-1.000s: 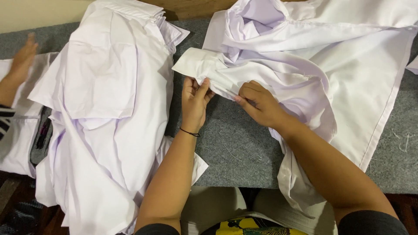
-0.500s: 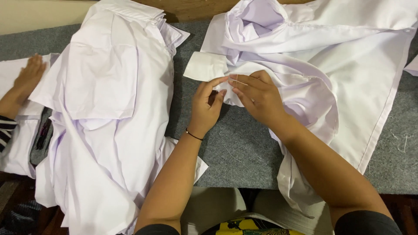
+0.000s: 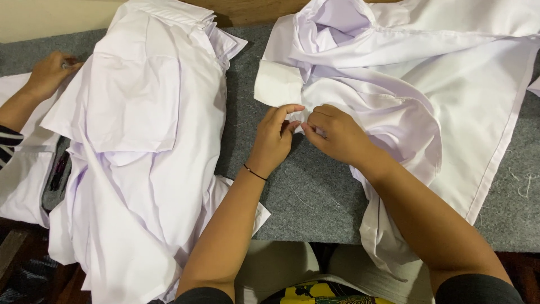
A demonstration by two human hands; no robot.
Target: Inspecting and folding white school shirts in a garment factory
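Both hands meet at the middle of the grey bench (image 3: 315, 197), working on the white shirt (image 3: 427, 90) that lies spread across its right half. The left hand (image 3: 275, 138) has thumb and forefinger curled together, the grip narrow, pinching a small fold of the shirt's fabric just below the cuff (image 3: 278, 83). The right hand (image 3: 337, 132) sits just beside it, fingertips touching the same bit of cloth, its grip likewise narrow and closed on the fabric. The two hands nearly touch at the fingertips. What exactly lies between the fingers is too small to tell; it may be a button or a thread end.

The cuff lies flat, pointing left, with the sleeve running up and right from it toward the open collar (image 3: 337, 22) at the top edge. The shirt's lower hem hangs over the near edge of the bench, partly under the right forearm. A thin dark band (image 3: 254, 172) circles the left wrist.

To the left, a pile of white shirts (image 3: 140, 141) covers the bench and droops over its near edge, well apart from the hands. At the far left another person's hand (image 3: 48, 73) rests at the pile's edge, above more white cloth (image 3: 22, 174).
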